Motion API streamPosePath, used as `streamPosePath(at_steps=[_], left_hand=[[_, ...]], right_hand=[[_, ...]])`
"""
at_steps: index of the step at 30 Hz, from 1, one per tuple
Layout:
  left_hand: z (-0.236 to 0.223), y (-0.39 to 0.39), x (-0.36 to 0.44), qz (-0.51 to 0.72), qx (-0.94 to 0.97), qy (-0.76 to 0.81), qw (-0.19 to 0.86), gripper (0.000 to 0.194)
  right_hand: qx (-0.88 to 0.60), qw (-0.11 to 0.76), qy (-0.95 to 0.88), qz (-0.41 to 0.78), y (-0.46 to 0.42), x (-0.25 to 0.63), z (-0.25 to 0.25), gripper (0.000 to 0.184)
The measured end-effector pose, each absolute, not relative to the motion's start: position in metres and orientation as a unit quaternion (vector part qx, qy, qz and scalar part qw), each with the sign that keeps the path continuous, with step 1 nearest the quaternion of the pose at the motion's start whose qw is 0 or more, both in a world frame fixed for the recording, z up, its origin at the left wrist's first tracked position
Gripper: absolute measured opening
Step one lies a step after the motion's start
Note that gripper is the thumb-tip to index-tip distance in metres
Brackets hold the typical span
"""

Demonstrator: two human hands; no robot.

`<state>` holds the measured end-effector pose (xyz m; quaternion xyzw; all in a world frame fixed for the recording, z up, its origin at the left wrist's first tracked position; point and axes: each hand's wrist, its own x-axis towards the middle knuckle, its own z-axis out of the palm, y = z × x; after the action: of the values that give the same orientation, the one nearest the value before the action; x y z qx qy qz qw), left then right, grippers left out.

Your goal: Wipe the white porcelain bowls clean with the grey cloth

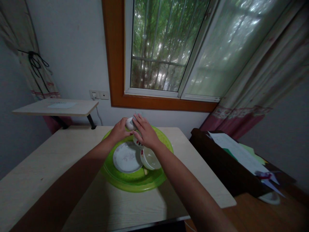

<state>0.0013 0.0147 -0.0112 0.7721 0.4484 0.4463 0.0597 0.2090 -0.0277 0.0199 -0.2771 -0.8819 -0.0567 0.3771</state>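
Over the far part of a round green basin [135,187], my left hand [120,131] is closed on a small white rounded cup [130,124]. My right hand [146,132] lies against the cup's other side, its fingers bent over a thin greyish-white cloth [138,115], mostly hidden. Beneath the hands, a white bowl with red marks [137,139] shows in part. Nearer to me in the basin, another white bowl [150,159] is tilted beside a white plate [127,158] with a faint pattern. A small pale stick-like piece [145,171] pokes out below that bowl.
The basin stands on a light wooden table [82,141]. A raised shelf [58,107] on black legs is at the back left, near a wall socket [98,94]. Beyond the table's right edge is a dark piece of furniture [212,161] with papers [234,148] on it.
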Motion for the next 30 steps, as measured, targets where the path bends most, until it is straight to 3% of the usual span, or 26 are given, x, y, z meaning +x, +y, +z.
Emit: streamPosePath(at_steps=[4, 14, 30], left_hand=[[-0.01, 0.014, 0.003, 0.442, 0.773, 0.449, 0.067, 0.052], [-0.012, 0.015, 0.004, 0.474, 0.744, 0.464, 0.08, 0.059], [-0.013, 0.016, 0.004, 0.481, 0.731, 0.472, 0.107, 0.065]], right_hand=[[-0.267, 0.368, -0.888, -0.06, -0.028, 0.206, 0.019, 0.06], [-0.35, 0.494, -0.794, 0.056, -0.004, 0.224, 0.007, 0.053], [-0.36, 0.571, -0.737, 0.028, -0.003, 0.226, 0.009, 0.037]])
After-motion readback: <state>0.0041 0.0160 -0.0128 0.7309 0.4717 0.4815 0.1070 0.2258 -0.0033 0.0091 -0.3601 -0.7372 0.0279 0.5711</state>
